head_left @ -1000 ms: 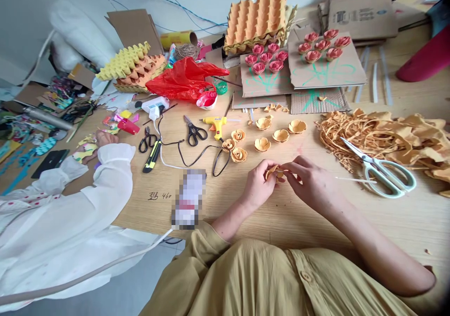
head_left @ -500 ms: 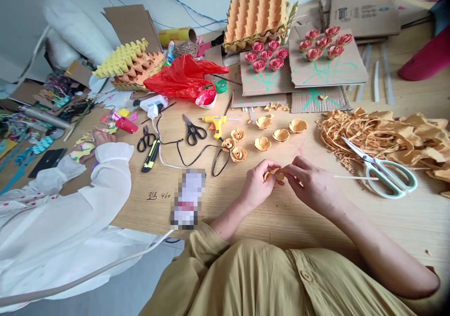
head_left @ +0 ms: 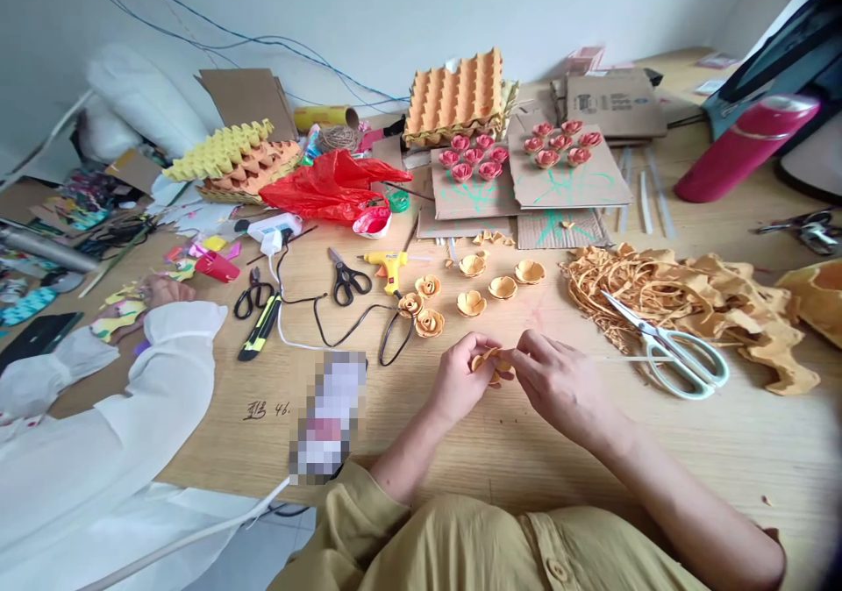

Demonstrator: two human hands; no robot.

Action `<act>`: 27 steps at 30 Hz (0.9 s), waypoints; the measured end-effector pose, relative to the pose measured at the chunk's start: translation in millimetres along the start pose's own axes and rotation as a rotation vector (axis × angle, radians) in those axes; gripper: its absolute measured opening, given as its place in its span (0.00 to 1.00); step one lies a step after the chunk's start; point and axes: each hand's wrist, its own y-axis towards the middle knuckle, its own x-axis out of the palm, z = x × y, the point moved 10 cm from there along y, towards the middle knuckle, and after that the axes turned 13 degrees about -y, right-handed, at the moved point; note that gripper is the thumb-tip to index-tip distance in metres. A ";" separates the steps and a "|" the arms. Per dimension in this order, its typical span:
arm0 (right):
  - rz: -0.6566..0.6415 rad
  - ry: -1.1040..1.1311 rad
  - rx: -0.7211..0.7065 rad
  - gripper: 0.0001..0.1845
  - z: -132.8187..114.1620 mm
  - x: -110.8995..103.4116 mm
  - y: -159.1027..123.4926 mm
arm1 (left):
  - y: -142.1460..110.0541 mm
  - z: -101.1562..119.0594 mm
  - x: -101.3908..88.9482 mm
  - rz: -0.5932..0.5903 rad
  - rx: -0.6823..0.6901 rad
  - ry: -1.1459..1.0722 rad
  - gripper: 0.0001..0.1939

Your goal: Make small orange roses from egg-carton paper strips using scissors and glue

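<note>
My left hand (head_left: pixel 460 379) and my right hand (head_left: pixel 559 385) meet over the wooden table (head_left: pixel 756 451), both pinched on a small orange paper flower (head_left: pixel 490 364) held between the fingertips. Just beyond them lie several finished orange paper flowers (head_left: pixel 471 303) and a yellow glue gun (head_left: pixel 387 264). Large white-handled scissors (head_left: pixel 671 350) rest to the right, on a heap of orange paper scraps (head_left: pixel 690 288).
A person in a white sleeve (head_left: pixel 132 416) works at the left. Black scissors (head_left: pixel 346 280), a utility knife (head_left: pixel 260 332), a red plastic bag (head_left: pixel 329 188), egg trays (head_left: pixel 453 96), cardboard sheets with pink flowers (head_left: pixel 559 170) and a red bottle (head_left: pixel 743 148) crowd the far side.
The view tilted up and drew back, so everything sits lower in frame. My hands stay together on the paper flower, fingers working it slightly.
</note>
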 end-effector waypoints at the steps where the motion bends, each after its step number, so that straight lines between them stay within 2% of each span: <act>1: 0.004 -0.004 -0.008 0.11 -0.9 -0.4 0.2 | -0.1 1.2 0.4 0.003 0.007 0.003 0.11; 8: 0.021 0.145 0.086 0.12 11.7 4.1 -0.6 | -8.2 30.9 3.3 0.046 0.294 0.224 0.05; 11: 0.011 0.126 0.086 0.11 11.5 3.4 -0.2 | -10.5 35.0 4.2 0.046 0.350 0.315 0.01; 16: 0.028 0.007 0.029 0.11 4.8 -4.3 1.3 | -7.1 30.1 4.7 0.023 0.317 0.296 0.02; 19: 0.029 -0.053 -0.015 0.12 0.6 -5.1 1.7 | -2.5 20.0 3.5 0.002 0.226 0.136 0.09; 22: 0.020 0.028 0.047 0.13 7.7 -2.3 1.9 | -0.4 14.9 3.1 -0.007 0.175 0.020 0.15; 25: 0.010 0.155 0.126 0.12 16.5 1.7 1.5 | -1.6 19.6 2.5 0.006 0.218 0.038 0.15; 27: 0.004 0.180 0.129 0.12 17.0 3.0 1.3 | -2.6 21.4 3.4 0.001 0.249 0.066 0.14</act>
